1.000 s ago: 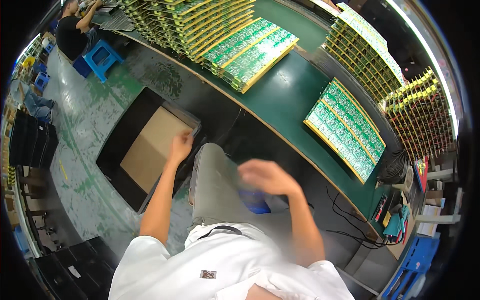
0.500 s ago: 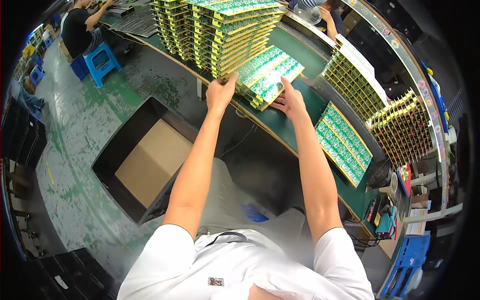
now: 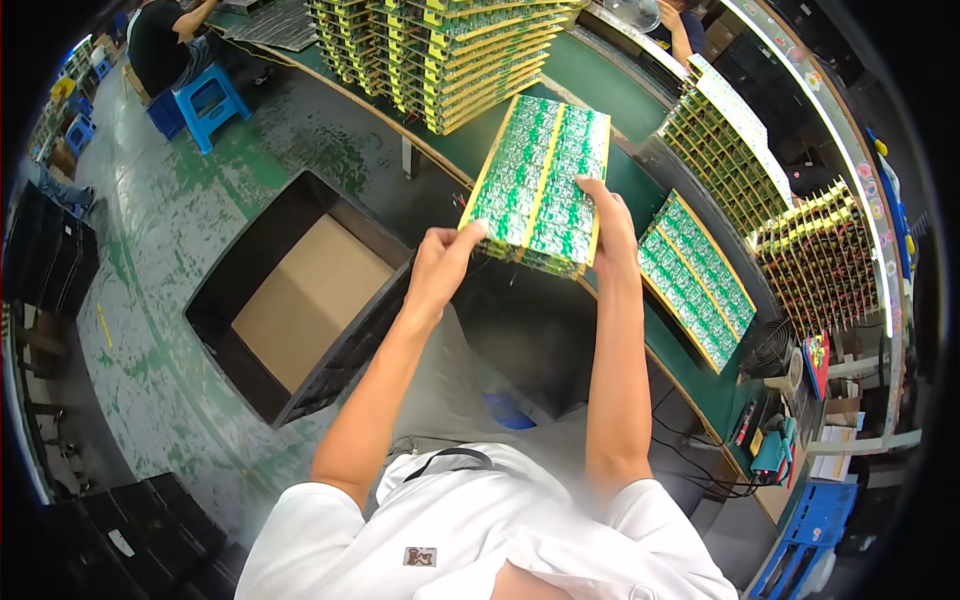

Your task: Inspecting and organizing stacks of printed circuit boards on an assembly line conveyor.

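Observation:
Between my two hands is a stack of green circuit board panels (image 3: 540,180) with yellow strips, lifted over the near edge of the bench. My left hand (image 3: 443,265) grips its near left corner, thumb on top. On the right side my right hand (image 3: 612,225) holds it, thumb on the upper face and fingers underneath, mostly hidden. Just beyond stands a tall pile of circuit board panels (image 3: 440,70). Another circuit board panel (image 3: 697,280) lies flat on the green bench to the right.
A black crate (image 3: 290,300) with a cardboard bottom sits to the left, below the green bench (image 3: 625,150). More stacked panels (image 3: 725,140) line the bench's far right. A fan (image 3: 765,348) and tools lie nearer right. A person (image 3: 165,50) sits by a blue stool (image 3: 212,105).
The stack of circuit board panels has come off the bench beside the tall pile toward me, and turned. Both hands have moved nearer with it.

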A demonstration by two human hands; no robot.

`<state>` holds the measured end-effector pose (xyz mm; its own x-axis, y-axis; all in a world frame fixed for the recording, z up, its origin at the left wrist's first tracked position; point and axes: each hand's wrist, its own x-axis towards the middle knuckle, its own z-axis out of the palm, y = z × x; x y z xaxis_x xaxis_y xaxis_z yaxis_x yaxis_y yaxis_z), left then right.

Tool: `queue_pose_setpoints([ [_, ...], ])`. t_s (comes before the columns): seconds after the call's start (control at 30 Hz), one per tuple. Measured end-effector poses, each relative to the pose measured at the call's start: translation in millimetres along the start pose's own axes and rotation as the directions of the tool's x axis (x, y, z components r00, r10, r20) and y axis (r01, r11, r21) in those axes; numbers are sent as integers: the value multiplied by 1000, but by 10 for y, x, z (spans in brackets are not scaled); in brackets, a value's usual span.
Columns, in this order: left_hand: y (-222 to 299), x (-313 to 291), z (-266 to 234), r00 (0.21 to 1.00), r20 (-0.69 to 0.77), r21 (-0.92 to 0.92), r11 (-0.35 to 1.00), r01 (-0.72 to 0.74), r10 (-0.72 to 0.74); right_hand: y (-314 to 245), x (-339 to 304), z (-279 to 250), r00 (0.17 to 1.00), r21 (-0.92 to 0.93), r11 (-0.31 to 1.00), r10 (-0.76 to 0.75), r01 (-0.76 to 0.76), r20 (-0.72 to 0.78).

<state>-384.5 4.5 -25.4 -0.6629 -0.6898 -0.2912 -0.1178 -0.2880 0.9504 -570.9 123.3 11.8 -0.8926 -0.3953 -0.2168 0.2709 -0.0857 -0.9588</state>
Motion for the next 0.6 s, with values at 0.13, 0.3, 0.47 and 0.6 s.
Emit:
queue_pose_setpoints([
  [0.13, -112, -157, -231, 986, 165, 20, 999, 33, -35, 122, -228, -195, 985, 104, 993, 32, -50, 170],
  [0.3, -177, -184, -696, 947, 317, -407, 896, 176, -42, 329, -718, 39, 932, 46, 992, 94, -117, 350],
  [0.47, -406, -329, -1020, 960, 259, -474, 853, 219, -102, 723, -942, 475, 852, -138, 981, 188, -137, 489],
  [0.6, -689, -450, -1476, 981, 17, -478, 860, 179, -194, 1101, -923, 850, 783, -316, 935, 316, -162, 535],
])
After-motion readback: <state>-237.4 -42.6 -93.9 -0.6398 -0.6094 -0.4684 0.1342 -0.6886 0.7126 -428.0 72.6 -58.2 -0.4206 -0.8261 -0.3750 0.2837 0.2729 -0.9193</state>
